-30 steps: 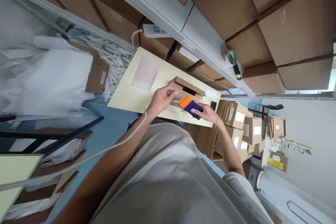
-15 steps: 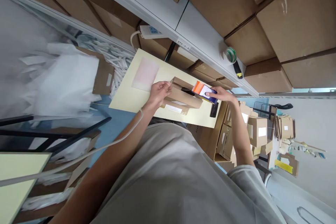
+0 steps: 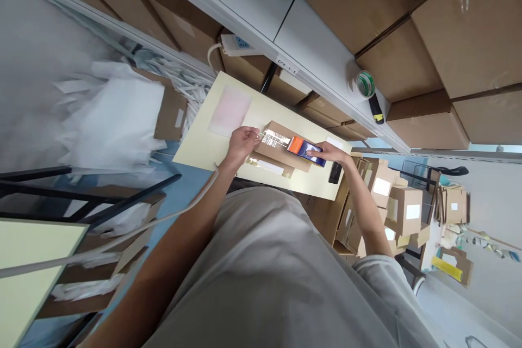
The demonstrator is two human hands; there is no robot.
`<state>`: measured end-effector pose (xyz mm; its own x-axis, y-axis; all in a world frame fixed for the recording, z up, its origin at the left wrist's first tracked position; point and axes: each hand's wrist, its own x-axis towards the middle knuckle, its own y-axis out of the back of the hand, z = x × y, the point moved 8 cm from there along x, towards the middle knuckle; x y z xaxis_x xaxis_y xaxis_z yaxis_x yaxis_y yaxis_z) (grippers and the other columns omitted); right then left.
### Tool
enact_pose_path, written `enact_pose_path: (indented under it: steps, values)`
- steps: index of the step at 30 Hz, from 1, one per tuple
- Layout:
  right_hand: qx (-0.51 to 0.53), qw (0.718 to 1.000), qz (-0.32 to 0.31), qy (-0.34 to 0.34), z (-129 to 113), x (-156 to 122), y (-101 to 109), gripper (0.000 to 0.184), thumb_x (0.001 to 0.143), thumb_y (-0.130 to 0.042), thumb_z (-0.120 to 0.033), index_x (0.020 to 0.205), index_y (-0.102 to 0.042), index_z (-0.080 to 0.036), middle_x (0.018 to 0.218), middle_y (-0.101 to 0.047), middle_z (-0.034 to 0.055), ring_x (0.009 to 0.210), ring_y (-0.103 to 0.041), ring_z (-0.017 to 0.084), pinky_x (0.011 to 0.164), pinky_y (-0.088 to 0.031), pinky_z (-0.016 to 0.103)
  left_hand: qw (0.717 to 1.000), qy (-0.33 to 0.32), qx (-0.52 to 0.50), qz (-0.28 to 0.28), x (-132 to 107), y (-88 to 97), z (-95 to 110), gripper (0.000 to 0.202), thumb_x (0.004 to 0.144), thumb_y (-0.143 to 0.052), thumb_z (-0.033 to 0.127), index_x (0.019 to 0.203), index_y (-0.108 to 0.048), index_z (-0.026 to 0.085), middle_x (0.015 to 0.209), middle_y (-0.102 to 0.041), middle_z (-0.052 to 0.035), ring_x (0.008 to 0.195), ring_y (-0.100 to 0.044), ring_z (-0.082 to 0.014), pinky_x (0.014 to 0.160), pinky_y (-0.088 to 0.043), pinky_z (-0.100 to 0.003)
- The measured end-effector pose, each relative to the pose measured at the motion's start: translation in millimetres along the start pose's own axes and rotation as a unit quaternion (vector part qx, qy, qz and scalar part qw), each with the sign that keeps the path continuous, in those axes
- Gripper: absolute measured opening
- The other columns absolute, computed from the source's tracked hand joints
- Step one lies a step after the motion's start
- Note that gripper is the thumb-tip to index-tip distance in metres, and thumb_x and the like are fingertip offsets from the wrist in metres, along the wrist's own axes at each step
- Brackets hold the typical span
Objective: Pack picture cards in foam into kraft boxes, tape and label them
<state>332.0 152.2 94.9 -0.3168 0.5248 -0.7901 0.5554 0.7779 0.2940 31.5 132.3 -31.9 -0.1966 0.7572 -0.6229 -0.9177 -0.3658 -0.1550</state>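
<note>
Box: 1 cardboard box [image 3: 281, 154], laid lengthwise on the worktop [image 3: 198, 144], between the two hands.
Tape: 1 clear strip [image 3: 275, 139], stretched over the box; full contact cannot be told.
Dispenser: 1 orange-and-purple tape dispenser [image 3: 302, 148], held over the box's right part.
Right hand [image 3: 332, 153]: 1; fingers closed around the dispenser.
Left hand [image 3: 242, 144]: 1; fingers narrowed in a pinch on the strip at the box's left end.
White label: 1 white label [image 3: 271, 166], seen on brown card just below the box, near the worktop's near edge.
Worktop items: 1 pink sheet [image 3: 230, 110] on the left, 1 black object [image 3: 335, 173] by the right edge.
Room: most is left toward the worktop's left edge, partly taken by the pink sheet; less on the right.
Shelf [image 3: 318, 38]: bordered by the worktop's far side; 1 tape roll [image 3: 365, 85] and 1 black-and-yellow tool [image 3: 376, 109] carried.
</note>
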Motion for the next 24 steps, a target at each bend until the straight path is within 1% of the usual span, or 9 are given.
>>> enact_pose_path:
  steps: [4, 8, 11, 15, 17, 19, 21, 22, 24]
  values:
    - [-0.01, 1.0, 0.006, -0.004, -11, 0, -1, 0.075, 0.072, -0.089, -0.089, 0.086, -0.076, -0.017, 0.071, -0.073, 0.0009, 0.063, -0.064, 0.014, 0.059, -0.052, 0.024, 1.0, 0.004, 0.021, -0.001, 10, -1.2, -4, 0.014, 0.091, -0.079, 0.017, 0.087, -0.066, 0.02, 0.08, -0.068, -0.0029, 0.077, -0.076, -0.0204, 0.096, -0.072, -0.049]
    - [-0.024, 1.0, 0.005, 0.001, -24, 2, -5, 0.077, 0.072, -0.087, -0.091, 0.08, -0.072, -0.017, 0.07, -0.071, 0.0018, 0.065, -0.063, 0.014, 0.06, -0.05, 0.025, 0.999, 0.017, 0.028, -0.002, 19, 2.6, -11, 0.016, 0.093, -0.08, 0.019, 0.09, -0.064, 0.019, 0.081, -0.066, -0.003, 0.076, -0.077, -0.0203, 0.094, -0.073, -0.049]
    - [-0.035, 0.999, 0.005, 0.003, -30, 2, -7, 0.078, 0.073, -0.086, -0.093, 0.081, -0.072, -0.016, 0.07, -0.069, 0.0015, 0.066, -0.061, 0.014, 0.061, -0.048, 0.025, 0.999, 0.026, 0.038, -0.003, 26, 5.1, -18, 0.018, 0.094, -0.08, 0.022, 0.09, -0.063, 0.019, 0.081, -0.066, -0.0029, 0.074, -0.077, -0.019, 0.091, -0.073, -0.047]
    - [-0.038, 0.999, -0.001, -0.007, -31, 4, -9, 0.077, 0.072, -0.088, -0.091, 0.08, -0.073, -0.016, 0.07, -0.069, 0.0015, 0.065, -0.059, 0.014, 0.06, -0.045, 0.025, 0.996, 0.036, 0.084, 0.004, 33, 4.9, -29, 0.019, 0.093, -0.081, 0.026, 0.088, -0.065, 0.019, 0.079, -0.068, -0.0044, 0.075, -0.075, -0.0213, 0.083, -0.07, -0.043]
    - [-0.037, 0.999, 0.001, -0.013, -29, 5, -10, 0.076, 0.072, -0.089, -0.089, 0.081, -0.074, -0.016, 0.072, -0.07, 0.0016, 0.066, -0.059, 0.014, 0.06, -0.045, 0.025, 0.994, 0.034, 0.105, 0.004, 33, 2.7, -34, 0.016, 0.091, -0.081, 0.026, 0.087, -0.067, 0.018, 0.079, -0.07, -0.0052, 0.076, -0.075, -0.0221, 0.084, -0.068, -0.041]
    - [-0.035, 0.999, 0.007, -0.012, -27, 7, -10, 0.075, 0.071, -0.089, -0.088, 0.084, -0.077, -0.016, 0.074, -0.071, 0.0015, 0.068, -0.061, 0.015, 0.062, -0.046, 0.026, 0.993, 0.027, 0.116, -0.003, 32, 0.1, -38, 0.013, 0.089, -0.08, 0.026, 0.087, -0.07, 0.018, 0.081, -0.072, -0.006, 0.081, -0.074, -0.0226, 0.088, -0.065, -0.039]
    - [-0.033, 0.999, 0.01, -0.005, -26, 8, -11, 0.074, 0.072, -0.088, -0.088, 0.088, -0.079, -0.016, 0.075, -0.072, 0.0011, 0.07, -0.061, 0.015, 0.064, -0.046, 0.026, 0.992, 0.021, 0.124, -0.007, 30, 0.2, -39, 0.013, 0.086, -0.082, 0.027, 0.091, -0.073, 0.018, 0.085, -0.075, -0.0066, 0.088, -0.075, -0.0236, 0.092, -0.063, -0.037]
    - [-0.033, 0.999, 0.012, -0.002, -25, 8, -12, 0.074, 0.073, -0.087, -0.088, 0.088, -0.08, -0.016, 0.075, -0.071, 0.0008, 0.07, -0.061, 0.015, 0.065, -0.046, 0.026, 0.991, 0.018, 0.13, -0.004, 29, 1.7, -39, 0.018, 0.085, -0.084, 0.028, 0.097, -0.075, 0.018, 0.089, -0.075, -0.0068, 0.091, -0.076, -0.0242, 0.094, -0.062, -0.037]
    - [-0.036, 0.999, 0.011, 0.002, -22, 8, -13, 0.075, 0.073, -0.086, -0.089, 0.087, -0.08, -0.016, 0.073, -0.07, 0.0005, 0.069, -0.06, 0.015, 0.064, -0.045, 0.026, 0.988, -0.004, 0.152, 0.022, 25, 7.6, -34, 0.035, 0.082, -0.089, 0.032, 0.112, -0.078, 0.019, 0.096, -0.077, -0.0069, 0.095, -0.076, -0.0242, 0.098, -0.061, -0.037]
